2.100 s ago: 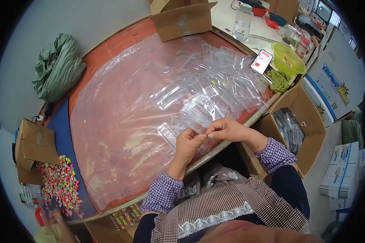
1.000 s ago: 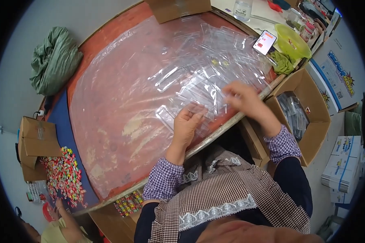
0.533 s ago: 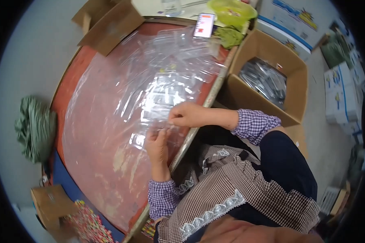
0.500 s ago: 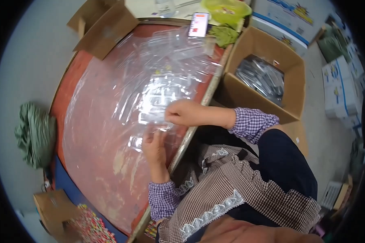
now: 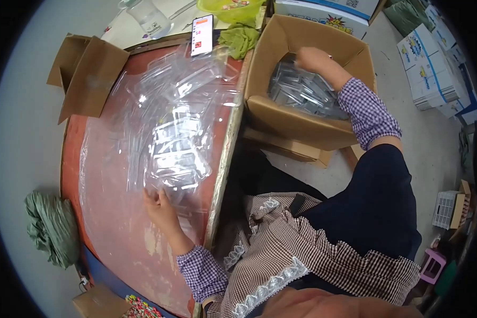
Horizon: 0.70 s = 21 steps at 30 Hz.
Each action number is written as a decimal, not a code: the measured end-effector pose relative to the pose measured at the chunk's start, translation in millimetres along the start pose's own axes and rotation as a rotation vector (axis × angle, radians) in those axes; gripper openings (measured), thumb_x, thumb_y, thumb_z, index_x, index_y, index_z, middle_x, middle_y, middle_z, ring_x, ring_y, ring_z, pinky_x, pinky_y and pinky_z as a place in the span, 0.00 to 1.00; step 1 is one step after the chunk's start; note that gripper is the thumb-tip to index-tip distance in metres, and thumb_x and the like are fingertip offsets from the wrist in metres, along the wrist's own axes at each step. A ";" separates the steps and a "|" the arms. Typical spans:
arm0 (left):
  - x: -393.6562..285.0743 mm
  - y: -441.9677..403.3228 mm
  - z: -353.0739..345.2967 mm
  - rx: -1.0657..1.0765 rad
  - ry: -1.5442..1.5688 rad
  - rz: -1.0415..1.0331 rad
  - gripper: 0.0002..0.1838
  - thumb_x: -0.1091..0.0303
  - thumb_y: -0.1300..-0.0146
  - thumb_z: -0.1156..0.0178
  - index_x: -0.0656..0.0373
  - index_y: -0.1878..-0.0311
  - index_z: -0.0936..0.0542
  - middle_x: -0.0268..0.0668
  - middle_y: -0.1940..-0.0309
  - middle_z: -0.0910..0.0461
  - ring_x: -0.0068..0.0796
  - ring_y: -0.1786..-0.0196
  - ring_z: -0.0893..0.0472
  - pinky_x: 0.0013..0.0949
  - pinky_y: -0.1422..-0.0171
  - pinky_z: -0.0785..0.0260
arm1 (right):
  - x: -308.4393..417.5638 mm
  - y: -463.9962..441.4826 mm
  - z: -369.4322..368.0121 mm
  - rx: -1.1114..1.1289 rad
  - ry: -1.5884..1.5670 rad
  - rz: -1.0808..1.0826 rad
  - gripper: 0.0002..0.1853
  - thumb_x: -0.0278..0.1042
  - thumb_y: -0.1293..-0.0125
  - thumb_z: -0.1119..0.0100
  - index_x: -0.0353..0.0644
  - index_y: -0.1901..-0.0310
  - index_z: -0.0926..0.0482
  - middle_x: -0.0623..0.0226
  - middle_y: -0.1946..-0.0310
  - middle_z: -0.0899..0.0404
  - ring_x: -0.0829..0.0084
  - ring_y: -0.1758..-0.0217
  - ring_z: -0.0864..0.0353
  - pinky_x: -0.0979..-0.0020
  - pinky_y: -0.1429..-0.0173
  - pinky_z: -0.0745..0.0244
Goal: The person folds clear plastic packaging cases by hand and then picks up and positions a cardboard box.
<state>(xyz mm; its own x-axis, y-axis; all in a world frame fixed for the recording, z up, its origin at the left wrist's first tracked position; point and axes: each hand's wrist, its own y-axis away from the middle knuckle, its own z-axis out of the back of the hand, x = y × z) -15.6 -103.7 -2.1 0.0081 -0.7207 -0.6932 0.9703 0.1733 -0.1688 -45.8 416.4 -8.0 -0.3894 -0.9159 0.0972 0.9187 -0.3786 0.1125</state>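
Observation:
A pile of clear plastic packs [image 5: 177, 146], shiny and overlapping, covers part of the red tabletop. At its near edge is my left hand [image 5: 163, 212], thumb and forefinger apart; whether it touches the plastic I cannot tell. My right hand [image 5: 314, 59] is at the far side of an open cardboard box [image 5: 302, 119], over the clear and grey plastic packs [image 5: 305, 93] heaped inside. The back of that hand faces me, and its fingertips are hidden, so any item in them does not show.
A phone [image 5: 202, 35] and a green cloth [image 5: 238, 40] lie beyond the pile, near a glass jar [image 5: 149, 21] and a yellow-green bowl [image 5: 230, 9]. An open carton [image 5: 93, 79] stands at the table's far left. Printed boxes [image 5: 426, 66] are stacked on the right.
My right hand has left the plastic pile and moved across to the cardboard box. My left hand stays by the pile's near edge. The view has turned to the right.

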 end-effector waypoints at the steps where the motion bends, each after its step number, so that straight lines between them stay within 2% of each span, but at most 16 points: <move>1: 0.7 0.6 -3.7 -0.066 -0.098 -0.131 0.26 0.72 0.43 0.47 0.68 0.41 0.39 0.47 0.49 0.29 0.35 0.49 0.27 0.32 0.48 0.35 | -28.6 -5.6 -21.6 -0.047 0.086 -0.055 0.14 0.39 0.49 0.44 0.38 0.65 0.22 0.55 0.69 0.22 0.58 0.65 0.22 0.60 0.61 0.28; 3: -11.8 4.3 -7.1 -0.120 -0.115 -0.171 0.26 0.72 0.43 0.47 0.67 0.41 0.38 0.46 0.49 0.30 0.36 0.48 0.28 0.33 0.46 0.37 | -73.0 -3.3 -57.8 0.068 0.130 -0.133 0.14 0.37 0.50 0.44 0.34 0.66 0.23 0.53 0.67 0.22 0.57 0.61 0.22 0.60 0.57 0.28; 6: -31.0 12.0 -11.2 -0.242 -0.161 -0.246 0.25 0.72 0.43 0.47 0.66 0.41 0.37 0.46 0.48 0.30 0.37 0.45 0.30 0.35 0.42 0.40 | -107.8 13.3 -117.7 0.063 0.177 -0.169 0.12 0.33 0.50 0.44 0.36 0.65 0.22 0.53 0.63 0.22 0.58 0.60 0.22 0.61 0.56 0.27; 8: -39.7 16.6 -15.6 -0.245 -0.106 -0.251 0.24 0.73 0.43 0.48 0.65 0.42 0.36 0.45 0.47 0.31 0.36 0.44 0.31 0.36 0.41 0.42 | -117.2 12.6 -146.4 -0.112 0.196 -0.246 0.11 0.33 0.48 0.46 0.37 0.65 0.22 0.52 0.61 0.23 0.58 0.58 0.22 0.61 0.56 0.27; 12: -46.9 26.0 -12.4 -0.283 -0.056 -0.303 0.20 0.74 0.42 0.49 0.65 0.44 0.33 0.44 0.48 0.30 0.34 0.46 0.30 0.35 0.42 0.41 | -110.0 8.2 -95.6 0.049 0.131 -0.240 0.11 0.33 0.46 0.49 0.37 0.64 0.22 0.52 0.62 0.23 0.58 0.57 0.23 0.61 0.55 0.28; 14: -46.5 32.3 -9.9 -0.309 -0.038 -0.326 0.19 0.74 0.41 0.50 0.65 0.45 0.32 0.43 0.49 0.29 0.33 0.47 0.29 0.34 0.43 0.40 | -103.1 11.8 -60.2 0.004 0.109 -0.262 0.12 0.33 0.45 0.51 0.37 0.64 0.22 0.51 0.62 0.23 0.58 0.58 0.23 0.60 0.56 0.28; 17: -41.4 50.4 -3.4 -0.197 0.363 -0.129 0.16 0.79 0.42 0.51 0.66 0.49 0.30 0.41 0.52 0.27 0.28 0.49 0.28 0.27 0.47 0.36 | -77.3 27.6 0.3 -0.059 0.082 -0.276 0.13 0.32 0.44 0.56 0.38 0.63 0.22 0.51 0.61 0.24 0.57 0.57 0.23 0.59 0.56 0.29; 18: -41.2 56.6 -2.1 -0.217 0.360 -0.119 0.16 0.79 0.42 0.51 0.66 0.49 0.30 0.41 0.52 0.27 0.28 0.49 0.28 0.27 0.47 0.36 | -64.6 36.4 14.8 -0.073 0.076 -0.273 0.14 0.31 0.44 0.58 0.38 0.63 0.22 0.51 0.60 0.24 0.56 0.57 0.24 0.59 0.56 0.29; 20: -45.2 69.3 -2.3 0.099 0.538 0.120 0.15 0.79 0.42 0.51 0.66 0.51 0.28 0.39 0.56 0.26 0.24 0.51 0.28 0.25 0.49 0.35 | -37.9 50.7 28.8 -0.303 -0.146 -0.039 0.12 0.32 0.43 0.54 0.37 0.61 0.24 0.57 0.66 0.21 0.64 0.64 0.21 0.66 0.64 0.27; 21: -50.7 73.0 -4.3 0.266 0.611 0.108 0.15 0.79 0.42 0.51 0.66 0.50 0.29 0.39 0.54 0.27 0.25 0.50 0.29 0.26 0.49 0.35 | -13.0 64.2 37.2 -0.177 -0.512 0.059 0.12 0.33 0.42 0.54 0.39 0.59 0.26 0.62 0.69 0.22 0.70 0.67 0.22 0.70 0.66 0.27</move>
<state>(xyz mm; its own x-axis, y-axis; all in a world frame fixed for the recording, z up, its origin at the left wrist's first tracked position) 53.7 -51.7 17.7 0.0462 -0.1854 -0.9816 0.9988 -0.0043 0.0478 15.8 409.0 34.7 -0.2790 -0.7712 0.5722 0.9198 -0.3858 -0.0713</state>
